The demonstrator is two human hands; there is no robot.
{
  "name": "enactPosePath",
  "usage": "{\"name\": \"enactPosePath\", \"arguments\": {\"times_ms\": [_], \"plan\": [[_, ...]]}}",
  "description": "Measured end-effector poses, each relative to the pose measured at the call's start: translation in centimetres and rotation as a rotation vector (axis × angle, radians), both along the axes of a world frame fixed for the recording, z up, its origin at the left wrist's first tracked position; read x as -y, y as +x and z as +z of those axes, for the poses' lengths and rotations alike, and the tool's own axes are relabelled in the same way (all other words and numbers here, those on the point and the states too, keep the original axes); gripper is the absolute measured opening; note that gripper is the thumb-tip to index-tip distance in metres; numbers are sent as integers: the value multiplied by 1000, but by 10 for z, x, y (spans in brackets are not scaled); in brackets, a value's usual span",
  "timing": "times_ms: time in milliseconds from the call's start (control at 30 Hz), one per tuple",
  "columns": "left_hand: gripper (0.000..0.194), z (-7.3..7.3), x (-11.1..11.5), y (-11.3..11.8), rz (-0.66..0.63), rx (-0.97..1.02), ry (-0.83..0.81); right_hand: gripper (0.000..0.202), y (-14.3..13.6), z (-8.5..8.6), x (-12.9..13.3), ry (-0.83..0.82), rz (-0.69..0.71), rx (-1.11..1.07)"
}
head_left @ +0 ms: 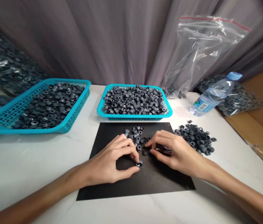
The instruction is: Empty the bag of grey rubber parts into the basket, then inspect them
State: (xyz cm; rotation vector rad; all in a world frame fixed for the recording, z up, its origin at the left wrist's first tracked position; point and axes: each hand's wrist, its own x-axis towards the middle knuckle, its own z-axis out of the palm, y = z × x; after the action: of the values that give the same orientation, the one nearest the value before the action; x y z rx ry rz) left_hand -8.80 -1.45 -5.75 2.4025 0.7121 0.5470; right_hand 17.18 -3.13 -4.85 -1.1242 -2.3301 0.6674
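Between the thumb and index finger of my left hand (118,157) is a small grey plastic ring (139,163), held just above a black mat (112,189). My right hand (172,149) is curled around a slim tool with a shiny metal tip (160,150); most of the tool is hidden by the fingers, so its kind does not show. Close to my right fingertips lies a small dark piece (144,152) on the mat. A loose cluster of grey rings (137,135) sits on the mat between and beyond both hands.
Two turquoise baskets (134,116) (61,128) of grey rings stand behind the mat and to the left. Right of it is a pile of rings (196,138). A water bottle (212,96), a clear zip bag (196,53) and filled bags (238,101) stand at the back.
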Motion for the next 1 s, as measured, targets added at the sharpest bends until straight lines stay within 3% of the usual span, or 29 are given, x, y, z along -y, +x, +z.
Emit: {"name": "enactPosePath", "arguments": {"times_ms": [200,367,533,800,900,1000], "plan": [[11,3,1,-1,8,4,1,5,-17,-2,-16,24,-104,-64],[16,4,4,0,-12,-7,75,5,-29,-8,-17,29,-100,-11],[16,3,6,0,2,-44,137,7,-32,-10,-16,147,-88,67],[26,1,7,0,29,-92,148,10,-29,-3,-16,204,-40,142],[20,1,7,1,106,-72,171,10,-17,5,-12,229,-50,81],[16,-1,6,3,250,15,212,6,-8,9,-3,151,-67,-38]]}}
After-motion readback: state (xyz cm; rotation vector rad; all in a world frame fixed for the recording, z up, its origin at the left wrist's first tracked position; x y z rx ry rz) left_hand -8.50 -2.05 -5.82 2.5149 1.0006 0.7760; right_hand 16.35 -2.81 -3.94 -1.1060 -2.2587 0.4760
